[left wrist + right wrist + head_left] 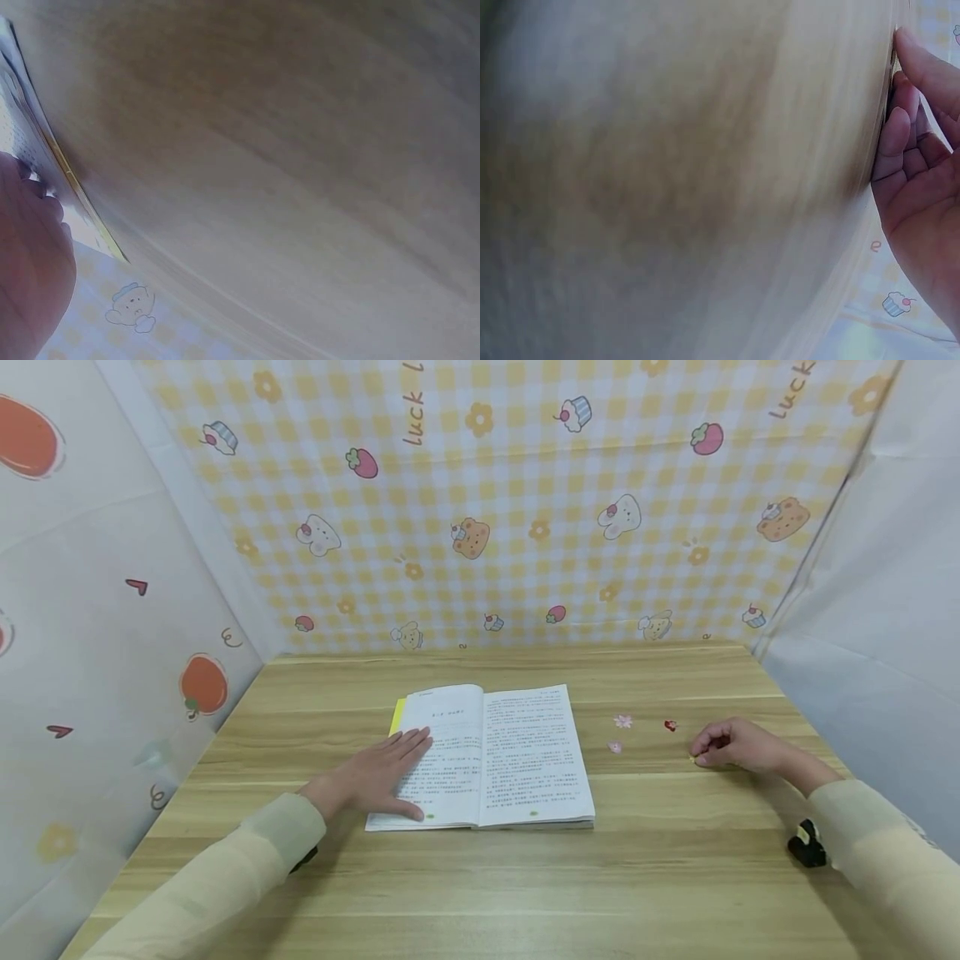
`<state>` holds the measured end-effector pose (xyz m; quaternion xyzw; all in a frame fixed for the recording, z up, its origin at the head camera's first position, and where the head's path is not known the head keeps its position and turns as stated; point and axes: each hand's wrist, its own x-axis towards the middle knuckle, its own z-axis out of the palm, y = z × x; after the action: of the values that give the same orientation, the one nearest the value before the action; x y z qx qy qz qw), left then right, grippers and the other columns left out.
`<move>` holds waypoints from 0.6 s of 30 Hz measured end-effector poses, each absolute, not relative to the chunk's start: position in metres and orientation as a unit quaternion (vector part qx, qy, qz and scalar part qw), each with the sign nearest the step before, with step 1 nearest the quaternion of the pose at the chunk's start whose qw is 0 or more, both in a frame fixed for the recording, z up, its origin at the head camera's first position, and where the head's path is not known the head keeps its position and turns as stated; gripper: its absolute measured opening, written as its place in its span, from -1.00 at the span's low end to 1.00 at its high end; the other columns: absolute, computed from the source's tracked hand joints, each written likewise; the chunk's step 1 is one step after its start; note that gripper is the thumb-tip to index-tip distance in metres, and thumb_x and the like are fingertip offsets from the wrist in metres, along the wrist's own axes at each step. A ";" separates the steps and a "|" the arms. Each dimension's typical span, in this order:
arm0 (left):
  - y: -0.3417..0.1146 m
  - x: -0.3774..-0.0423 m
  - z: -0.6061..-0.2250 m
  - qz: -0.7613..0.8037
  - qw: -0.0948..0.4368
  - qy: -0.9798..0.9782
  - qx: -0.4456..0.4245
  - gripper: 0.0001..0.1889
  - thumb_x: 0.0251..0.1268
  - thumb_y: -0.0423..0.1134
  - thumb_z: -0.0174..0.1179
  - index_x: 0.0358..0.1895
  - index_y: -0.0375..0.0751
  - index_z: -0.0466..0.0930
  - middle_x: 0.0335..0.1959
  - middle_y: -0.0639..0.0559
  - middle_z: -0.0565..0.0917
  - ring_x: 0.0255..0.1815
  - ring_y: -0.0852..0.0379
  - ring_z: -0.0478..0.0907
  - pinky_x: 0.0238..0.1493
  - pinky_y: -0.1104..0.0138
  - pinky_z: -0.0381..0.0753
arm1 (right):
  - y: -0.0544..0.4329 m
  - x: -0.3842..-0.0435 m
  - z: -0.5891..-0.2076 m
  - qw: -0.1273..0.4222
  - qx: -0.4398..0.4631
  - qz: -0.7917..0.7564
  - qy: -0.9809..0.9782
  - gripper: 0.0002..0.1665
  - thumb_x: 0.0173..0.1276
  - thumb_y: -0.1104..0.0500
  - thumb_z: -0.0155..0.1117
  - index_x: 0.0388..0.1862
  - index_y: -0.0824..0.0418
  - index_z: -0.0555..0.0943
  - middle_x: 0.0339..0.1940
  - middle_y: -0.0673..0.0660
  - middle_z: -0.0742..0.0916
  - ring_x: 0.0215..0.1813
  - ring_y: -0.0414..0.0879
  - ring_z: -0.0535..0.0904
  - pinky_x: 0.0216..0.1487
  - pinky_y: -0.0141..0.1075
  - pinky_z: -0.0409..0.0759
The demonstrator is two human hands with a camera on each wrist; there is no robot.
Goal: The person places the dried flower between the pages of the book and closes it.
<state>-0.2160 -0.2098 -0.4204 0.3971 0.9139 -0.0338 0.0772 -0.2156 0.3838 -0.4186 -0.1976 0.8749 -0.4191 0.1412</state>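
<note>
An open book [491, 756] lies flat near the middle of the wooden desk [480, 877], and the left hand [375, 772] rests on its left page with the fingers straight and spread. To the right of the book, the right hand [731, 745] sits on the desk with its fingers curled, fingertips together on a tiny yellowish piece [693, 761]. Two pink flower stickers [622, 722] and a small red one [670, 725] lie between that hand and the book.

Wrist views blurred; tiny yellow bit [693, 761] by right hand [731, 746] unclear.
</note>
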 end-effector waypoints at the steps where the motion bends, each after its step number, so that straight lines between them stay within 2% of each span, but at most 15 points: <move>1: -0.210 -0.216 -0.421 -0.034 0.077 0.914 0.397 0.26 0.02 0.66 -0.21 0.55 -0.33 -0.18 0.58 -0.15 -0.17 0.56 -0.04 -0.22 0.50 0.13 -0.14 | 0.384 -0.215 -0.419 0.140 -0.196 -0.419 0.875 -0.84 0.26 0.34 0.35 -0.23 0.45 0.65 -0.31 0.10 0.70 -0.35 -0.24 0.52 -0.38 -0.37 0.57; 9: -0.209 -0.216 -0.419 -0.034 0.076 0.914 0.398 0.26 0.02 0.66 -0.21 0.54 -0.34 -0.16 0.58 -0.16 -0.15 0.56 -0.05 -0.20 0.50 0.13 -0.12 | 0.383 -0.216 -0.420 0.129 -0.181 -0.399 0.890 -0.67 0.26 0.27 0.38 -0.05 0.45 0.65 -0.27 0.10 0.70 -0.29 -0.25 0.52 -0.34 -0.37 0.56; 18: -0.209 -0.216 -0.418 -0.033 0.081 0.915 0.394 0.27 0.01 0.67 -0.21 0.55 -0.33 -0.17 0.58 -0.14 -0.16 0.56 -0.05 -0.21 0.50 0.12 -0.12 | 0.384 -0.216 -0.419 0.126 -0.168 -0.384 0.899 -0.78 0.26 0.26 0.38 -0.17 0.39 0.69 -0.24 0.15 0.72 -0.29 -0.25 0.55 -0.31 -0.36 0.59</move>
<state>-0.2159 -0.2088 -0.4181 0.3941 0.9149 -0.0326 0.0813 -0.2161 0.3841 -0.4193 -0.1683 0.8992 -0.3838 0.1257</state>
